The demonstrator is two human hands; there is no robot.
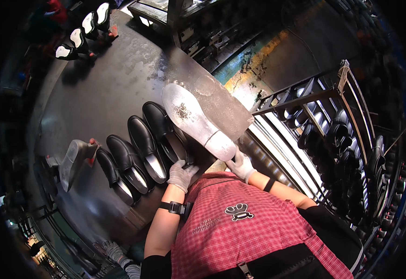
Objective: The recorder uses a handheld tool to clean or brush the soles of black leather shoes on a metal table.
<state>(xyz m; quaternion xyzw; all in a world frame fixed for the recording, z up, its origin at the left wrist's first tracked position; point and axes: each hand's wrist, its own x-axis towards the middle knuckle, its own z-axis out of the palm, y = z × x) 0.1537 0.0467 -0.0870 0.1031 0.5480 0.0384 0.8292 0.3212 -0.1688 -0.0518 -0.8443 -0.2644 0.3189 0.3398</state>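
Note:
My right hand [241, 165], in a pale glove, grips the heel end of a shoe with its whitish-grey sole [191, 116] turned up; the sole has a dark smudge at the forefoot. My left hand [181, 176], also gloved, has its fingers round the back of the nearest black loafer [158, 122]. That loafer ends a slanting row on the metal table [91, 93]. Beside it stand a second black loafer [141, 135], a third [123, 151] and a fourth [107, 167], all upright, toes pointing away. The raised shoe's upper is hidden beneath its sole.
Left of the row, another grey-soled shoe [72, 162] rests on its side near a red piece. Several shoes with white soles [89, 23] line the far left edge. A rack [300, 100] of black shoes stands at right. A co-worker's gloved hand [114, 251] shows lower left.

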